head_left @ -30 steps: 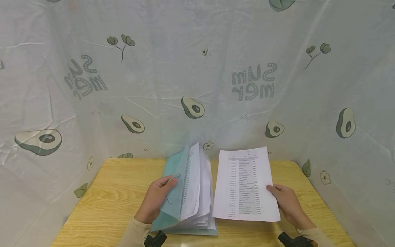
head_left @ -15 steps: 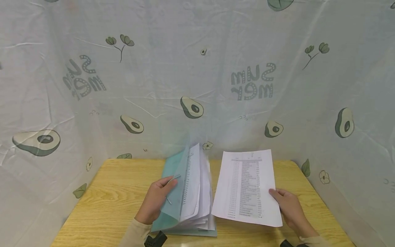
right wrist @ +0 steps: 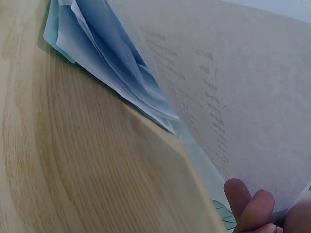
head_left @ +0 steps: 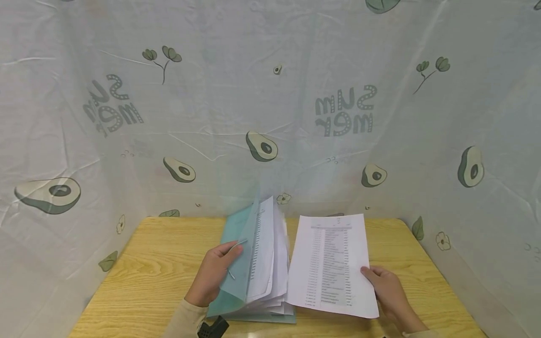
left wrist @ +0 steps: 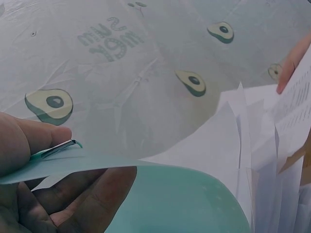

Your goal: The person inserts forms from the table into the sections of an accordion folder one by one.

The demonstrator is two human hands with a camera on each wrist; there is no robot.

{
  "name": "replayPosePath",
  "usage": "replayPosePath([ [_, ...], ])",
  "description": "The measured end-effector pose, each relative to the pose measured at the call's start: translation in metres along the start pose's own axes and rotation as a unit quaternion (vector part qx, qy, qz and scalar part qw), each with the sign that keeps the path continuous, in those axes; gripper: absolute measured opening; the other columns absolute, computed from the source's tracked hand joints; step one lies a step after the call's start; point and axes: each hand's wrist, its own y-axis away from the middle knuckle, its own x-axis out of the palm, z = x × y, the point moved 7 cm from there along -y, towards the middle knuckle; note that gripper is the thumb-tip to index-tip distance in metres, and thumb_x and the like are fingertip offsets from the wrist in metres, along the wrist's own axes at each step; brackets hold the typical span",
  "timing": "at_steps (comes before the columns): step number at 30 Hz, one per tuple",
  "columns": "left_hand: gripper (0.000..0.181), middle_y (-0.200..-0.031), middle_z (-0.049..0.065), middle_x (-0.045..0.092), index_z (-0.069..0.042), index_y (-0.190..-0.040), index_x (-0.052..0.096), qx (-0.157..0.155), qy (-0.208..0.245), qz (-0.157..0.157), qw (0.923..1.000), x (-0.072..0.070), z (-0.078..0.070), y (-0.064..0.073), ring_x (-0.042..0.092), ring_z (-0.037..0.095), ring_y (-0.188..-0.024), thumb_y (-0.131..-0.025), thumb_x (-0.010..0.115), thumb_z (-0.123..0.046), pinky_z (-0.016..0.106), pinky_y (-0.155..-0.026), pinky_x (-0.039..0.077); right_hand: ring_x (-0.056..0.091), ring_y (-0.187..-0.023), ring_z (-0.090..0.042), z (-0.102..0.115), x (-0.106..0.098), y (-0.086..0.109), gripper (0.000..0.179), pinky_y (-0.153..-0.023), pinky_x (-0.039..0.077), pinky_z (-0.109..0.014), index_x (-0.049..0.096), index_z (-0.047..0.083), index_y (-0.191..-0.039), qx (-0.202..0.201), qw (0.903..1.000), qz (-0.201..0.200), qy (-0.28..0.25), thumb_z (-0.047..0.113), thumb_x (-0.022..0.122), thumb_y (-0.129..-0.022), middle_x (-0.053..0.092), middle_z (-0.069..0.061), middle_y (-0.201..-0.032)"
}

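Observation:
A teal document folder [head_left: 236, 281] lies on the table with its front cover raised and white sheets [head_left: 276, 263] fanned inside. My left hand [head_left: 215, 270] pinches that cover at its left edge, thumb on top and fingers beneath, as the left wrist view shows. A thin cord [head_left: 231, 273] on the cover runs by the thumb. My right hand [head_left: 385, 287] pinches the right edge of a printed sheet of paper [head_left: 329, 267] covered in columns of text. The sheet is tilted up beside the folder, its left edge right at the folder's papers. Its back shows in the right wrist view.
The wooden table [head_left: 143, 272] extends left of the folder and right of the sheet. A pale curtain [head_left: 211, 108] printed with avocados hangs behind the table and along both sides.
The right hand has moved the printed sheet slightly right, then left and down towards the person, closer to the folder. The left hand keeps holding the cover in place.

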Motion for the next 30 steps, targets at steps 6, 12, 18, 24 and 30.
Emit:
replayPosePath([
  [6, 0.049, -0.103, 0.012, 0.075, -0.001, -0.134, 0.067, -0.001, -0.001, -0.003, 1.0, 0.0, 0.0, 0.0, 0.072, 0.02, -0.084, -0.102, 0.067, -0.037, 0.036, -0.067, 0.06, 0.073, -0.084, -0.017, -0.004, 0.006, 0.0, 0.056, -0.069, 0.059, -0.029, 0.048, -0.021, -0.137, 0.011, 0.9999, 0.012, -0.003, 0.027, 0.055, -0.108, 0.076, -0.012, -0.1],
  [12, 0.049, -0.103, 0.012, 0.074, -0.001, -0.134, 0.067, -0.002, 0.0, -0.005, 1.0, -0.001, 0.0, 0.0, 0.072, 0.02, -0.084, -0.101, 0.068, -0.038, 0.036, -0.067, 0.06, 0.072, -0.084, -0.016, -0.005, 0.014, 0.001, 0.058, -0.068, 0.059, -0.03, 0.047, -0.021, -0.138, 0.012, 0.9998, 0.012, -0.009, 0.027, 0.057, -0.108, 0.076, -0.012, -0.1],
  [18, 0.05, -0.104, 0.012, 0.074, -0.001, -0.135, 0.067, -0.003, 0.001, -0.003, 1.0, -0.001, 0.0, 0.0, 0.072, 0.02, -0.084, -0.101, 0.068, -0.038, 0.036, -0.067, 0.06, 0.073, -0.082, -0.019, -0.004, 0.022, 0.003, 0.054, -0.067, 0.059, -0.03, 0.05, -0.02, -0.137, 0.006, 1.0, 0.005, 0.001, 0.024, 0.056, -0.107, 0.076, -0.012, -0.098],
  [24, 0.051, -0.104, 0.012, 0.074, -0.001, -0.135, 0.066, 0.0, 0.004, 0.002, 1.0, 0.0, 0.0, 0.0, 0.072, 0.02, -0.084, -0.101, 0.068, -0.039, 0.036, -0.067, 0.061, 0.073, -0.08, -0.018, -0.003, 0.021, 0.002, 0.052, -0.066, 0.059, -0.029, 0.052, -0.019, -0.136, 0.001, 1.0, 0.0, 0.007, 0.025, 0.056, -0.108, 0.076, -0.011, -0.096],
  [30, 0.051, -0.104, 0.013, 0.074, 0.0, -0.135, 0.066, 0.004, 0.004, 0.005, 1.0, 0.0, -0.001, 0.001, 0.073, 0.02, -0.084, -0.101, 0.068, -0.038, 0.037, -0.067, 0.061, 0.072, -0.079, -0.015, 0.006, 0.013, 0.002, 0.055, -0.065, 0.058, -0.028, 0.052, -0.02, -0.136, -0.011, 0.9998, -0.01, 0.013, 0.027, 0.057, -0.108, 0.076, -0.011, -0.097],
])
